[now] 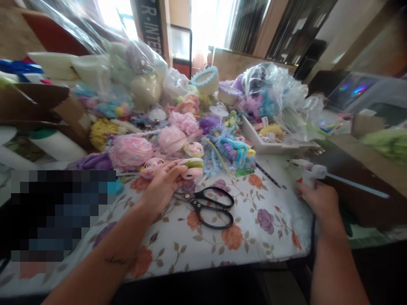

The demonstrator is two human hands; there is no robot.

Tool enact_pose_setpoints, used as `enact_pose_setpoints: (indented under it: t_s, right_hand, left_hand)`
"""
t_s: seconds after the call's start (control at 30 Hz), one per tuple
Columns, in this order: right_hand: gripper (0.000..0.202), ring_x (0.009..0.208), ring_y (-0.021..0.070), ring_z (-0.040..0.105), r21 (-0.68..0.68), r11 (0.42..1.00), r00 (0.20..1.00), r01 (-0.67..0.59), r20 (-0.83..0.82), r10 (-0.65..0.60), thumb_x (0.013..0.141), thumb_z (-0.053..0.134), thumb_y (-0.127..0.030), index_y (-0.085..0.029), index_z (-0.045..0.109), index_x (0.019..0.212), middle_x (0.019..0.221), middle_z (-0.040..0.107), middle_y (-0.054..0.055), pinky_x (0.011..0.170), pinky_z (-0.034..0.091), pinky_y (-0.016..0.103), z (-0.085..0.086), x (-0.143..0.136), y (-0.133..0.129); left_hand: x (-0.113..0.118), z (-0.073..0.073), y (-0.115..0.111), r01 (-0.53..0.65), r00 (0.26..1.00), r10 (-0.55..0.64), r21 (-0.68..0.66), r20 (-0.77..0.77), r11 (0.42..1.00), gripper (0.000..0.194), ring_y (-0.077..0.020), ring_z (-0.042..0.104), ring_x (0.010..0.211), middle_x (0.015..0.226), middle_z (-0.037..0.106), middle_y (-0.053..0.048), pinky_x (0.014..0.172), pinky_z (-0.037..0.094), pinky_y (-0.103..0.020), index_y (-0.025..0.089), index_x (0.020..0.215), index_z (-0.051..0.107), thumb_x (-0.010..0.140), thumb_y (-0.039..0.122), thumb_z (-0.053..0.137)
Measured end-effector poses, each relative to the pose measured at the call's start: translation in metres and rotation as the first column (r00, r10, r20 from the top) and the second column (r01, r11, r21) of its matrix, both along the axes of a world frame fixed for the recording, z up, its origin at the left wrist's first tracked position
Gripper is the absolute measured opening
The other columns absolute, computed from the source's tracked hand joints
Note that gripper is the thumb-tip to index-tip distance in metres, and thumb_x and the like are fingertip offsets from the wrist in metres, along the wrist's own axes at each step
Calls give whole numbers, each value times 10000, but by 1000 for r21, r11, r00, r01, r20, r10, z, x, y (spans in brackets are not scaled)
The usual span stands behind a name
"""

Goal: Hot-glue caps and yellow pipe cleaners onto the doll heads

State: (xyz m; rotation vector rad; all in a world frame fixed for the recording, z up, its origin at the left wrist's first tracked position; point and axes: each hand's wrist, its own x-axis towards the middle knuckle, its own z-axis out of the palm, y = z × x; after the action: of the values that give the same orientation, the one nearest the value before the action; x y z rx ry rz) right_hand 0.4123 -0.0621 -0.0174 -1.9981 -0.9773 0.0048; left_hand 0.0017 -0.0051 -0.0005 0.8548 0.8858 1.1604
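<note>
My left hand (165,182) pinches a small round pink doll head (193,169) with a green and white band, just above the tablecloth. Another doll head (152,166) lies beside my fingers, and a third (193,149) rests behind. At the right, my right hand (318,197) is closed around a white glue gun (313,171), with a pale stick jutting out of its back to the right. Black-handled scissors (206,205) lie partly open on the cloth between my hands, nearer the left one.
Pink yarn balls (132,151) and blue fuzzy pieces (235,148) heap up behind. A white tray (273,148) stands at the back right, a cardboard box (359,190) at the right. A dark pen (267,174) and a green item (244,172) lie near the heap.
</note>
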Motion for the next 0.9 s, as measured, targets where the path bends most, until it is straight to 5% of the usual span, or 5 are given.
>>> enact_pose_setpoints:
  t_s: [0.07, 0.13, 0.27, 0.47, 0.9]
  right_hand:
    - [208, 486, 214, 541, -42, 999, 998, -3, -56, 0, 580, 746, -218, -223, 594, 437, 389, 517, 45, 538, 418, 368, 4, -21, -9]
    - [126, 467, 187, 548, 72, 996, 963, -56, -259, 73, 660, 722, -302, -185, 698, 701, 509, 606, 30, 491, 439, 331, 9, -54, -22]
    - [165, 368, 119, 450, 178, 889, 623, -421, -656, 427, 716, 709, -340, -179, 692, 748, 505, 605, 7, 332, 303, 232, 23, -137, -44]
    - [244, 364, 114, 455, 215, 749, 213, -627, -878, 430, 733, 681, -353, -158, 710, 877, 470, 559, -14, 351, 350, 229, 29, -216, -52]
    - [329, 274, 83, 376, 153, 733, 285, -663, -854, 435, 790, 642, -498, -169, 628, 784, 442, 551, -25, 246, 251, 180, 21, -236, -43]
  left_hand:
    - [0, 0, 0, 15, 1000, -15, 0, 16, 1000, 254, -207, 660, 888, 900, 691, -71, 814, 539, -328, 128, 927, 686, 718, 271, 705]
    - [0, 1, -1, 37, 999, -37, -3, 25, 999, 273, -218, 665, 909, 938, 702, -82, 815, 540, -333, 123, 964, 688, 729, 262, 693]
    - [-1, 2, -1, 44, 998, -44, 5, 34, 999, 263, -242, 662, 975, 1004, 707, -93, 859, 541, -366, 129, 984, 679, 755, 258, 672]
    - [-4, 0, 0, 55, 998, -54, -16, 31, 998, 247, -247, 663, 973, 966, 711, -90, 878, 529, -379, 131, 964, 669, 748, 252, 677]
    - [-4, 0, 0, 64, 998, -64, -44, -13, 997, 287, -204, 651, 860, 920, 717, -65, 752, 501, -304, 159, 1034, 682, 763, 252, 686]
